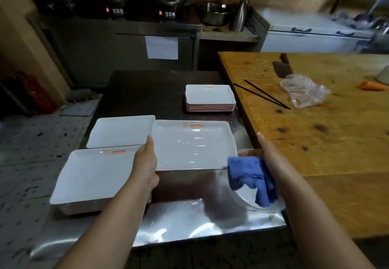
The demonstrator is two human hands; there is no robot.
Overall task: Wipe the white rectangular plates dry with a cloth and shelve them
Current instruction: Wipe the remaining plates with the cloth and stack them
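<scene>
A wet white rectangular plate (pixel 193 144) with an orange logo is held above the steel table by its left edge in my left hand (pixel 146 159). My right hand (pixel 266 155) grips a blue cloth (pixel 251 177) at the plate's right front corner. Under my left arm sits a stack of large white plates (pixel 92 176), and another white plate (pixel 120 131) lies behind it. A stack of smaller white plates (pixel 210 98) stands farther back on the table.
A steel table (pixel 189 222) carries the plates; a clear glass dish (pixel 250 197) sits under the cloth. To the right, a wooden table (pixel 315 138) holds black chopsticks (pixel 263 96), a cleaver (pixel 282 68), a plastic bag (pixel 303 91) and a carrot (pixel 372 85).
</scene>
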